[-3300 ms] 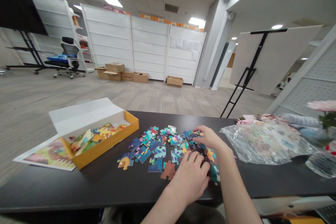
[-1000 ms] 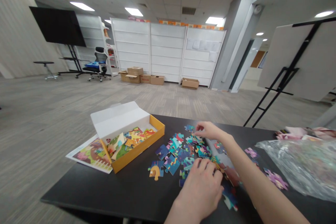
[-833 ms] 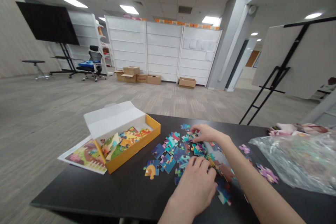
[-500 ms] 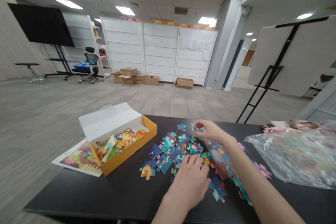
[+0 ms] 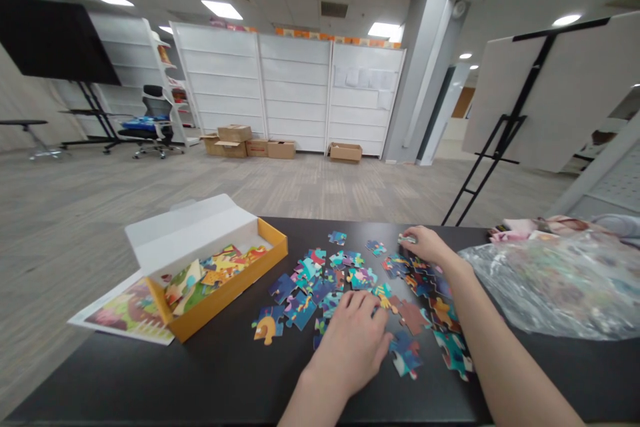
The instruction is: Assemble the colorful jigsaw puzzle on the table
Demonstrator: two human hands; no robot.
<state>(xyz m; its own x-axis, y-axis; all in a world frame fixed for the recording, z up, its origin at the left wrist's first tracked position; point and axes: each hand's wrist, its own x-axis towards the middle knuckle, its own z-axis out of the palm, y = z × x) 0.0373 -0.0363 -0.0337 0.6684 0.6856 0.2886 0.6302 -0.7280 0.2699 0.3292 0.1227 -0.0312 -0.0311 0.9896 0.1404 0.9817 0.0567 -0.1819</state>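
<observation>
Many blue, teal and brown puzzle pieces (image 5: 301, 309) lie loosely spread on the black table (image 5: 215, 380). My left hand (image 5: 356, 340) rests palm down over the near middle of the spread, fingers bent and together; anything under them is hidden. My right hand (image 5: 425, 247) is at the far right of the pieces, its fingertips pinched on a small puzzle piece (image 5: 407, 239). Left of it lies a separate piece (image 5: 376, 247), and another piece (image 5: 337, 238) is near the table's far edge.
At the left stands an open yellow box (image 5: 230, 293) holding colourful pieces, with a picture sheet (image 5: 130, 310) partly beneath it. A clear plastic bag (image 5: 555, 280) lies at the right. An easel (image 5: 495, 140) stands beyond the table.
My right hand has moved right with a piece between its fingers. One piece now lies separate where that hand was near. The view has turned slightly right; my left hand stays over the pieces.
</observation>
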